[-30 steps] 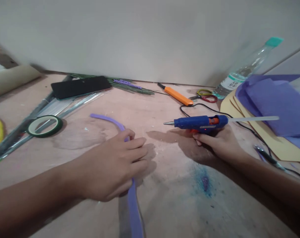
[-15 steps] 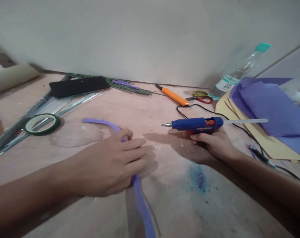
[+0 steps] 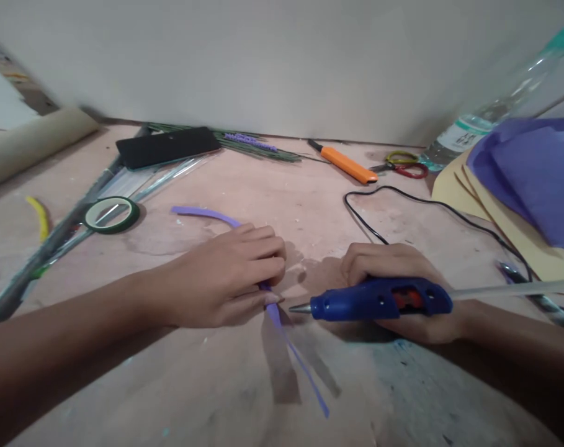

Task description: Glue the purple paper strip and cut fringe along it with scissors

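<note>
My left hand (image 3: 230,276) is closed on a narrow purple strip (image 3: 202,213), paper or foam by its look. One end of the strip curves away to the upper left, and the other hangs out below my fingers, turned nearly edge-on. In my right hand (image 3: 393,264) is a blue glue gun (image 3: 351,301), my fingers wrapped round its handle. Its metal nozzle points left, close to the strip just below my left fingertips; I cannot tell whether they touch. A long clear glue stick (image 3: 509,289) juts from the gun's back.
Behind lie a black phone (image 3: 170,148), green stems with a purple sprig (image 3: 251,142), an orange cutter (image 3: 349,164) and scissors (image 3: 405,164). Green tape (image 3: 135,214) is at left. A bottle (image 3: 468,133), purple sheets (image 3: 537,180) and a black cord (image 3: 468,217) occupy the right.
The glue gun has come down and left, bringing its nozzle near the strip. My left hand has turned the strip's lower end more edge-on. The view has shifted slightly.
</note>
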Available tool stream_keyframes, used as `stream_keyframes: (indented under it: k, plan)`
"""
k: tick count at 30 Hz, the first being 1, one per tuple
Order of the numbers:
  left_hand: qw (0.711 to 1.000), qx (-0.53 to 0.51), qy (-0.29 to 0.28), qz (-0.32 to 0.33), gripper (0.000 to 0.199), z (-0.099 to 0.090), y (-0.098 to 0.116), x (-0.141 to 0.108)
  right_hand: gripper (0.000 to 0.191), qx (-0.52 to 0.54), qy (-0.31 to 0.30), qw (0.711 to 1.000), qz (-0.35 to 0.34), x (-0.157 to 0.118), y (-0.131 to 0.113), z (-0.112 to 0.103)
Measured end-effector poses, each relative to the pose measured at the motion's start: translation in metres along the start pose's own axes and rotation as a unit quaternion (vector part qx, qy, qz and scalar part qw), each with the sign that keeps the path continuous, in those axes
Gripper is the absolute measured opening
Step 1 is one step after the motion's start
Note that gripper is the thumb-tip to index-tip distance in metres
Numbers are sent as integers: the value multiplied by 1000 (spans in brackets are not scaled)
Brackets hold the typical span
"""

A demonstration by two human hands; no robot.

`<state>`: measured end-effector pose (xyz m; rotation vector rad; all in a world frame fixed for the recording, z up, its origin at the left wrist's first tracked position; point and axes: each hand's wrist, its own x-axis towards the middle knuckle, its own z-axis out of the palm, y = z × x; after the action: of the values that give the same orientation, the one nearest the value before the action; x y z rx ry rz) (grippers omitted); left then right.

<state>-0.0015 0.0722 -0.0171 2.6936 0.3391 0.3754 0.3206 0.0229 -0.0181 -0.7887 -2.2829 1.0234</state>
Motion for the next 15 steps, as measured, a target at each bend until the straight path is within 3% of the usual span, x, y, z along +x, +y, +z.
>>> stream_keyframes:
  k: [10,15]
  plan:
    - [993,-117,9,-33,14,-3,-7,0,11,20,15,1000,11,4,4,11]
    - [990,-134,10,-45,14,-5,-7,-1,13,4,-7,1000,5,3,5,11]
